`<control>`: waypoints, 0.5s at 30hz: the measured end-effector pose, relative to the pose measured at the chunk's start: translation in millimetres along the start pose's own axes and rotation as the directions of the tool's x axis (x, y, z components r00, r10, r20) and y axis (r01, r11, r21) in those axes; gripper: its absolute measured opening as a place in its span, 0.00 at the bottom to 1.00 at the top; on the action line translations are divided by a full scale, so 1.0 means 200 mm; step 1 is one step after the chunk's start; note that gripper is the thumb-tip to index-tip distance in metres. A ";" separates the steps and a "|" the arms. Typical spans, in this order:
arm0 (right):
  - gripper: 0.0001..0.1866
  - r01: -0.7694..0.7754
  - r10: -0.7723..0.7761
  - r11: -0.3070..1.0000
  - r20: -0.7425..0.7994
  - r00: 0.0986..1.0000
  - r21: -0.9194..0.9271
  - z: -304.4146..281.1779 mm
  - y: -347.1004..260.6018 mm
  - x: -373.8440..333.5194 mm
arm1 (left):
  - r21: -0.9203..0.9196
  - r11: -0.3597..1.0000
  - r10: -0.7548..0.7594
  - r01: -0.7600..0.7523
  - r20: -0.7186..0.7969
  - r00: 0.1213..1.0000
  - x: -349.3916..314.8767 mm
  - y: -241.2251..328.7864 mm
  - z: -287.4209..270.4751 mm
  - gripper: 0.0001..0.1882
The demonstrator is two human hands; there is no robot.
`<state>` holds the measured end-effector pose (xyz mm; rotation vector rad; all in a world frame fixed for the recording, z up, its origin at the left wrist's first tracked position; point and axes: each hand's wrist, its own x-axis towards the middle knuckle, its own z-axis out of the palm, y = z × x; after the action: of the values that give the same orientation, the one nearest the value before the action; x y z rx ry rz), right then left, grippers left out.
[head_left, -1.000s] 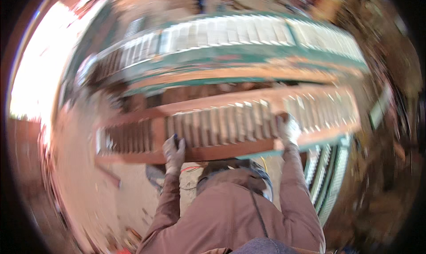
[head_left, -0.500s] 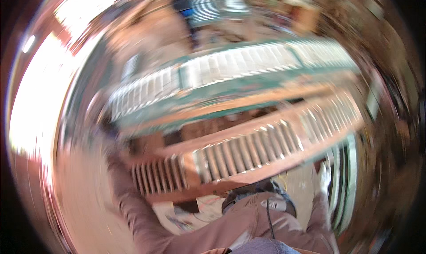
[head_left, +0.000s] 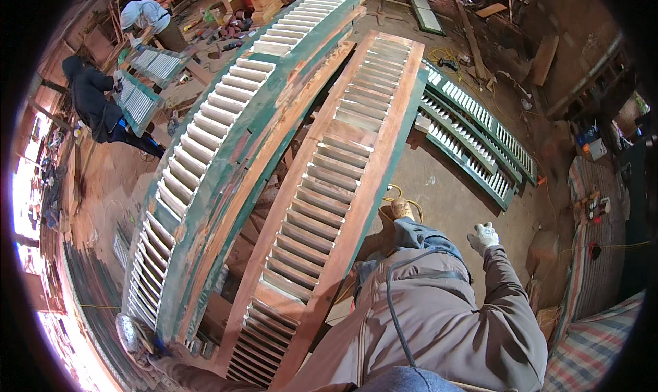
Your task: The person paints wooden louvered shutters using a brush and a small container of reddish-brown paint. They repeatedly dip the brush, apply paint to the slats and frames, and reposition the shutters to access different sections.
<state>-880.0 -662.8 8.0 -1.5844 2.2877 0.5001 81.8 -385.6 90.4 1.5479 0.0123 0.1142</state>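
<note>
A reddish-brown louvred shutter [head_left: 319,241] with bare wood rails lies lengthwise in front of me, to the left of my body. Beyond it stands a green louvred shutter [head_left: 271,128] with pale slats and worn, scraped edges. At the near end of the green shutter, far lower left, is my left hand [head_left: 145,347]; a rounded grey shape sits there, and its fingers cannot be made out. My right hand [head_left: 484,236], in a whitish glove, hangs over the floor to my right. Its fingers are loosely apart, with nothing in them.
Several green louvred shutters [head_left: 473,135] lie on the floor at right. Two people work upper left, a dark-clothed person [head_left: 89,97] and a person in a light top [head_left: 147,22], beside green louvred panels [head_left: 140,104]. A yellow cord [head_left: 411,201] trails near my foot. Striped cloth [head_left: 603,344] lies lower right.
My view has turned strongly, so the shutters now run from lower left to upper right. The earlier frame is blurred. My right hand now shows over the floor, away from the louvred panel beside it before.
</note>
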 end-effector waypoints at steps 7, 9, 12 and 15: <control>0.30 0.120 -0.121 0.991 0.017 0.992 0.059 -0.09 -0.19 0.11 | -0.165 0.984 0.063 -0.061 0.007 0.998 -0.89 -0.14 -0.04 0.13; 0.30 0.206 -0.203 0.977 -0.052 0.978 0.064 -0.14 -0.24 0.23 | -0.224 0.974 0.043 -0.024 0.079 0.996 -1.19 -0.18 0.01 0.12; 0.28 0.424 -0.405 0.905 -0.211 0.889 0.048 -0.22 -0.38 0.45 | -0.331 0.935 -0.024 0.124 0.292 0.956 -1.63 -0.23 0.12 0.11; 0.27 0.643 -0.604 0.766 -0.328 0.726 0.013 -0.50 -0.64 0.56 | -0.248 0.855 -0.195 0.456 0.661 0.725 -2.06 -0.26 0.44 0.10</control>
<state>-803.7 -843.4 33.4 -2.3400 1.7282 -0.0775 -317.1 -508.5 14.1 1.0848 -0.2394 -0.6585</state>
